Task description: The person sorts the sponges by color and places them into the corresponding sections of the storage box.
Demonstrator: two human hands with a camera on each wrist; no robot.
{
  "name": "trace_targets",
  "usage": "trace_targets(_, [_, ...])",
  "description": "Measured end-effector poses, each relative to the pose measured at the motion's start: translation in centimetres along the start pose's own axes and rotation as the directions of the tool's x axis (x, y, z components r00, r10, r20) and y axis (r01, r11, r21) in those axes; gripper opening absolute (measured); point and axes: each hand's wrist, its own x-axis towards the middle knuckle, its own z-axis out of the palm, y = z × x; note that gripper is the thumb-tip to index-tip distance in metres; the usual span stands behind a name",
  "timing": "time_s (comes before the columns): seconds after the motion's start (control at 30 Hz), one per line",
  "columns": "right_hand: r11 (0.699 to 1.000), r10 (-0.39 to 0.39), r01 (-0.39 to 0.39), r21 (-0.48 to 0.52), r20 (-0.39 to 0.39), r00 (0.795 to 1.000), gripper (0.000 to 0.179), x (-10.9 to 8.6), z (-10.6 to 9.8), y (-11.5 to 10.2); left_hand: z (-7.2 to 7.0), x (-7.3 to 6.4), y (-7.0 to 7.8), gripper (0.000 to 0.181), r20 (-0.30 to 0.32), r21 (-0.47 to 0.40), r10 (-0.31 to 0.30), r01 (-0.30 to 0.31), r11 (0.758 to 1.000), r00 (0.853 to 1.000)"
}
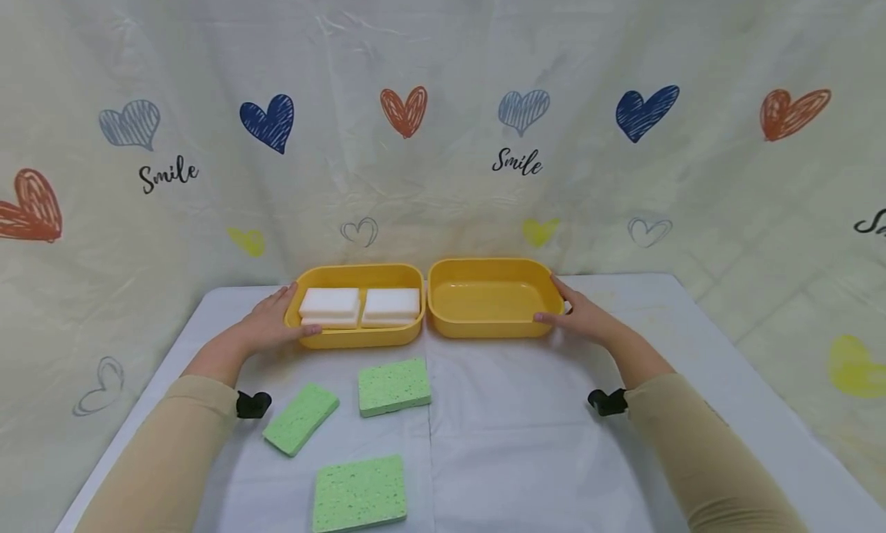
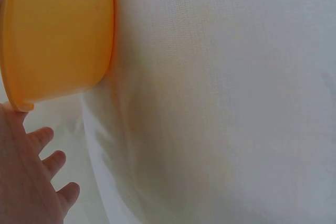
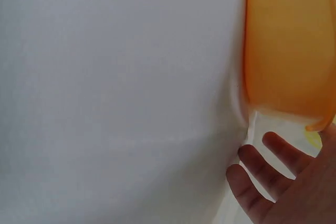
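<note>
Two yellow oval trays stand side by side at the back of the table. In the left tray [image 1: 360,338] lie white sponge blocks [image 1: 330,303], in two side-by-side piles. The right tray [image 1: 491,330] shows a bare floor. My left hand [image 1: 268,324] touches the left tray's outer end, thumb at the front rim; the left wrist view shows its fingers [image 2: 54,162] spread below the rim. At the right tray's outer end rests my right hand [image 1: 584,318], thumb over the front rim. Its other fingers [image 3: 262,171] fan out loosely in the right wrist view.
Three green sponges lie nearer on the white-covered table [image 1: 512,425]: one behind [image 1: 394,387], one slanted at left [image 1: 301,419], one in front [image 1: 360,493]. Behind the table hangs a pale sheet [image 1: 443,194] printed with hearts. Black straps [image 1: 607,402] show at both wrists.
</note>
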Motion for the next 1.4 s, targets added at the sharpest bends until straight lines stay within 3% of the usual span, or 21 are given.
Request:
trace_targets(0.43, [0.997, 0.039, -0.039, 0.061, 0.004, 0.999, 0.116, 0.5, 0.7, 0.5, 0.4, 0.3, -0.2, 0.121, -0.006, -0.057, -0.002, 0.002, 0.998, 1.0])
trace_targets(0.63, [0.996, 0.04, -0.041, 0.081, 0.014, 0.999, 0.117, 0.5, 0.8, 0.4, 0.4, 0.3, -0.4, 0.119, -0.054, -0.107, 0.036, -0.042, 0.993, 0.998])
trace_targets(0.9, [0.995, 0.049, -0.05, 0.09, 0.019, 0.999, 0.117, 0.3, 0.7, 0.5, 0.0, -0.4, 0.5, 0.113, -0.104, -0.03, 0.072, -0.076, 0.997, 0.992])
trace_targets(1.03, [0.994, 0.051, -0.053, 0.094, 0.027, 0.998, 0.117, 0.4, 0.8, 0.3, -0.3, -1.6, 1.0, 0.107, -0.137, 0.031, 0.084, -0.08, 0.996, 0.987])
trace_targets(1.17, [0.995, 0.054, -0.056, 0.088, 0.033, 0.998, 0.117, 0.2, 0.8, 0.3, -0.4, -2.9, 1.9, 0.102, -0.186, 0.071, 0.124, -0.113, 0.991, 0.975])
trace_targets(1.4, [0.995, 0.053, -0.055, 0.079, 0.028, 0.998, 0.115, -0.1, 0.7, 0.1, -0.1, -4.9, 4.0, 0.085, -0.221, 0.154, 0.285, -0.255, 0.955, 0.933])
